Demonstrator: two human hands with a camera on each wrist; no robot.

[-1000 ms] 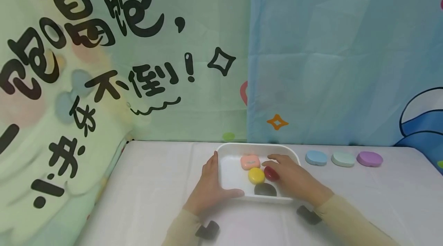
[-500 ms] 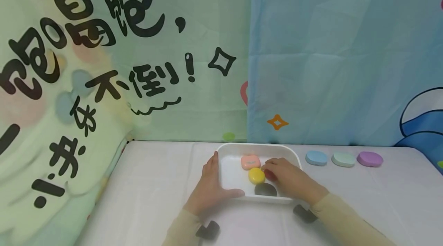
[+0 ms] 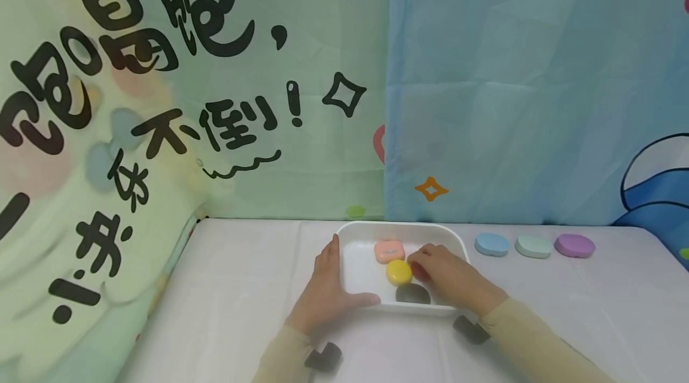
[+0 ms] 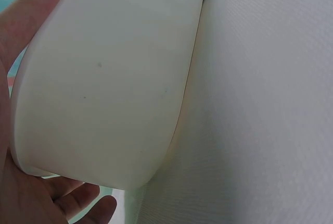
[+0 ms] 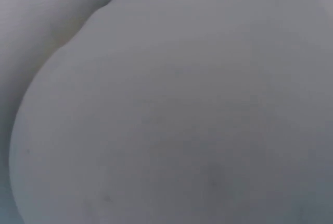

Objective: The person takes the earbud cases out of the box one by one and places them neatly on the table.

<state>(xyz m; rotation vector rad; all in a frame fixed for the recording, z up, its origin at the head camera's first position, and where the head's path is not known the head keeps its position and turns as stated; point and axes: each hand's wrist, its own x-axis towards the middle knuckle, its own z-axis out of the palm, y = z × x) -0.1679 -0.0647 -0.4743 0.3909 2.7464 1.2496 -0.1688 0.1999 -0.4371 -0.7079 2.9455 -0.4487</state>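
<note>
A white tray [image 3: 356, 275] stands on the table. My left hand [image 3: 327, 293] grips its near left corner, thumb along the front rim and fingers along the left side; the left wrist view shows the hand [image 4: 31, 193] around the tray's wall. Inside the tray, my right hand [image 3: 451, 275] pinches a red soap-like oval [image 3: 420, 273], mostly hidden under its fingers. Left of it lies a yellow round piece [image 3: 399, 273], with a pink rounded block [image 3: 389, 251] behind. A dark grey piece [image 3: 413, 294] lies by the front wall. Only tray wall [image 5: 171, 109] fills the right wrist view.
To the right of the tray, blue [image 3: 491, 244], pale green [image 3: 533, 246] and purple [image 3: 575, 246] oval pieces stand in a row near the table's back edge. A printed cloth [image 3: 301, 185] hangs behind and at the left of the white table [image 3: 242, 287].
My right hand's fingers have drawn in over the red oval, which was more exposed a second ago. The left hand and the tray have stayed put.
</note>
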